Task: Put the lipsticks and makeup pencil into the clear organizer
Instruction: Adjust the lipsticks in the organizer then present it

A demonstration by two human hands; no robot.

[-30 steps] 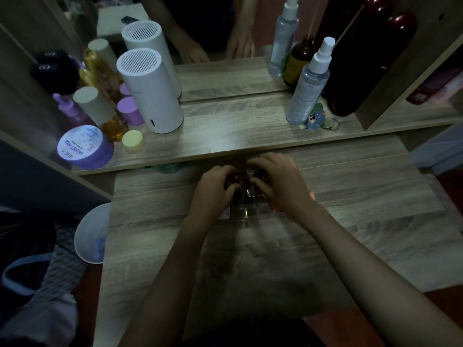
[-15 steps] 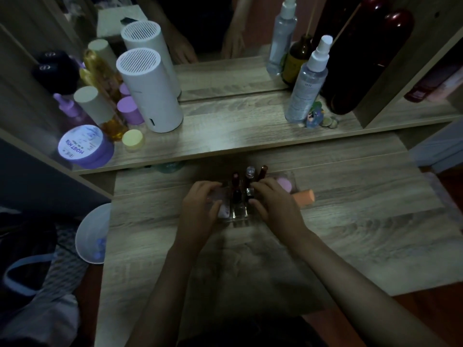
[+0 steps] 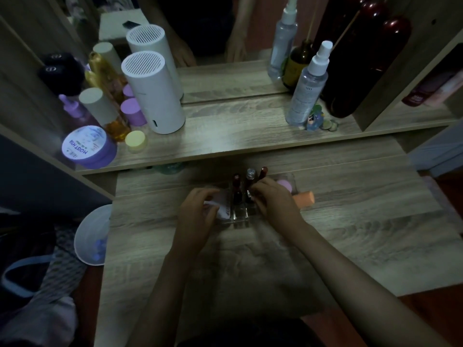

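Observation:
The clear organizer (image 3: 241,214) stands on the wooden desk between my hands. Three lipsticks stand upright in its middle slots: a dark red one (image 3: 236,182), a silver-topped one (image 3: 250,174) and a red one (image 3: 263,172). I cannot make out the makeup pencil in the dim light. My left hand (image 3: 198,214) grips the organizer's left side, over a white item (image 3: 223,209) in that compartment. On the right side my right hand (image 3: 275,204) curls its fingers against the organizer beside the lipsticks.
A pink round puff (image 3: 285,185) lies in the organizer's right compartment, an orange sponge (image 3: 305,200) beside it. The raised shelf (image 3: 238,136) behind holds a white cylinder (image 3: 152,93), a spray bottle (image 3: 308,88) and jars. A white bin (image 3: 92,236) stands left of the desk.
Both hands have drawn back toward me off the lipstick tops, which now show. The hands have settled on the organizer's two sides.

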